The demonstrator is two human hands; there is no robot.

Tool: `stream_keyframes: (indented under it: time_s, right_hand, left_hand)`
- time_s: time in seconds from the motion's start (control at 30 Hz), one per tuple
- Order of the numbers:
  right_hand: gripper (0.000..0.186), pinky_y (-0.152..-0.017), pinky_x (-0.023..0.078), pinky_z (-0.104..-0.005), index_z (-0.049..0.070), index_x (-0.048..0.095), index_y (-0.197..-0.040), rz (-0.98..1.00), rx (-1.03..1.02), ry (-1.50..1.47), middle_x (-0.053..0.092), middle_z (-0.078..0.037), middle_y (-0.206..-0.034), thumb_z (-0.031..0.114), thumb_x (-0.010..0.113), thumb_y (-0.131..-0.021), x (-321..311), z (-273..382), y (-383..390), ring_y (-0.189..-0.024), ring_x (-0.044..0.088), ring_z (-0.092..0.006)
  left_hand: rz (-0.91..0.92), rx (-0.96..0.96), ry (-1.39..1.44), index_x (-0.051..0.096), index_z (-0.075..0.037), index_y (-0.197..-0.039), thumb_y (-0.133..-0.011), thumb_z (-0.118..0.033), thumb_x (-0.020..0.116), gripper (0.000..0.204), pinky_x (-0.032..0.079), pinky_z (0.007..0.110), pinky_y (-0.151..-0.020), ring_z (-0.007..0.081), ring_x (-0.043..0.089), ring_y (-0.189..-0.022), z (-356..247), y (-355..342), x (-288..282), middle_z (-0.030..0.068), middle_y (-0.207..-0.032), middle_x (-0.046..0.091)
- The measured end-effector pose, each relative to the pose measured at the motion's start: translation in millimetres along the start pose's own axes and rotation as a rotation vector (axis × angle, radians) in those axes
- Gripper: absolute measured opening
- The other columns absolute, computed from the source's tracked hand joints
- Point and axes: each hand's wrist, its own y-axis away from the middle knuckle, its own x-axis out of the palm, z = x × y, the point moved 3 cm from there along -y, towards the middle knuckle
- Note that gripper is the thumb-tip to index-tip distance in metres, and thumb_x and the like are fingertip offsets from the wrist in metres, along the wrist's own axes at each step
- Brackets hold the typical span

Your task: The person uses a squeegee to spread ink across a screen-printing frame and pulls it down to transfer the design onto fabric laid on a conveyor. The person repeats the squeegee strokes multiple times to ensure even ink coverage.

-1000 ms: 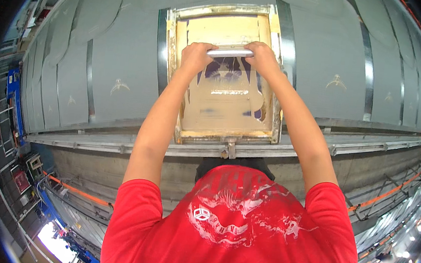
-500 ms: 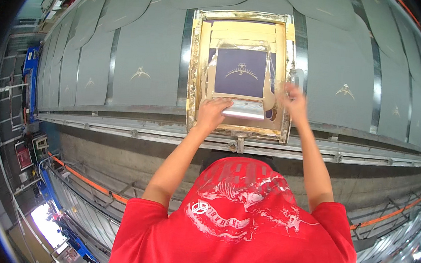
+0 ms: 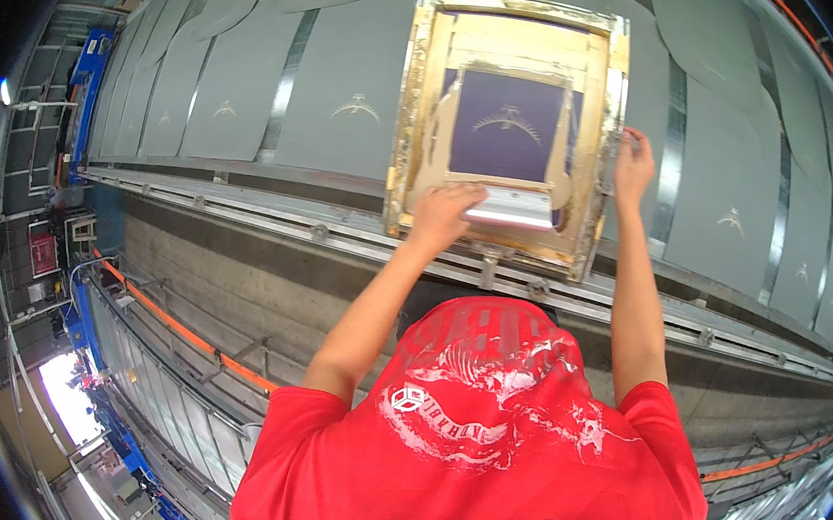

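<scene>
A screen printing frame [image 3: 413, 111] with a yellowish, stained rim lies over the grey panels in front of me. Its mesh shows a dark purple rectangle [image 3: 500, 153] with a pale spiked arc design. Across the near part of the mesh rests a silver squeegee [image 3: 515, 208]. My left hand [image 3: 445, 215] is closed round the squeegee's left end, fingers on top. At the frame's right side, my right hand [image 3: 634, 170] is closed with bent fingers against the outer edge; part of its grip is hidden.
Grey panels, several with a small pale arc print [image 3: 356, 106], run along the long table to both sides. Strips of shiny metal show between them. A metal rail [image 3: 320, 233] with stops borders the near edge. Behind me runs another table with an orange strip [image 3: 192, 339].
My right hand has moved from over the mesh's right side to the frame's outer right edge. The view has turned, and the frame sits closer to the print on its left. My left hand keeps the squeegee.
</scene>
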Motion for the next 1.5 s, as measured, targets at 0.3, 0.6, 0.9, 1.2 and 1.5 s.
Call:
stream_keyframes:
  time_s: [0.3,0.6,0.9,1.2,1.5]
  right_hand:
    - [0.021,-0.06,0.042,-0.0344,0.01,0.07,-0.109,0.064,0.08,-0.061,0.056,-0.007,-0.067,0.027,0.062,-0.099,210,115,122,-0.059,0.047,-0.0164]
    - [0.021,-0.061,0.043,-0.0388,0.009,0.071,-0.107,0.048,0.068,0.01,0.052,-0.009,-0.062,0.026,0.061,-0.098,242,123,134,-0.057,0.047,-0.0189]
    - [0.024,-0.064,0.046,-0.0394,0.015,0.072,-0.114,0.165,0.138,0.21,0.057,-0.011,-0.068,0.029,0.062,-0.098,227,118,125,-0.063,0.052,-0.0236]
    - [0.044,-0.091,0.05,-0.0472,0.013,0.071,-0.122,0.361,-0.578,0.481,0.068,-0.014,-0.116,0.042,0.07,-0.09,241,204,109,-0.106,0.063,-0.0335]
    - [0.041,-0.094,0.044,-0.0437,0.016,0.073,-0.113,0.621,-0.578,0.612,0.068,-0.003,-0.114,0.022,0.081,-0.074,306,209,122,-0.113,0.06,-0.0234]
  left_hand:
    - [0.063,-0.04,-0.048,0.073,-0.013,-0.116,-0.065,0.002,0.073,0.053,0.052,0.039,-0.096,0.0241,0.064,-0.12,205,56,-139,0.0045,-0.124,0.071]
    - [0.062,0.02,-0.171,0.069,-0.02,-0.125,-0.067,-0.004,0.077,0.06,0.047,0.041,-0.092,0.0218,0.062,-0.122,252,90,-141,-0.0019,-0.133,0.067]
    - [0.132,0.113,-0.131,0.067,-0.02,-0.127,-0.066,-0.003,0.077,0.064,0.047,0.041,-0.095,0.023,0.061,-0.124,236,128,-132,-0.0032,-0.133,0.066]
    - [0.124,0.014,-0.144,0.072,-0.025,-0.122,-0.071,-0.007,0.078,0.054,0.053,0.039,-0.09,0.0237,0.069,-0.107,281,-55,-148,0.0028,-0.122,0.071]
    - [0.154,-0.02,-0.111,0.075,-0.027,-0.118,-0.072,-0.007,0.076,0.05,0.058,0.038,-0.078,0.0274,0.071,-0.087,312,-121,-146,0.0022,-0.109,0.075]
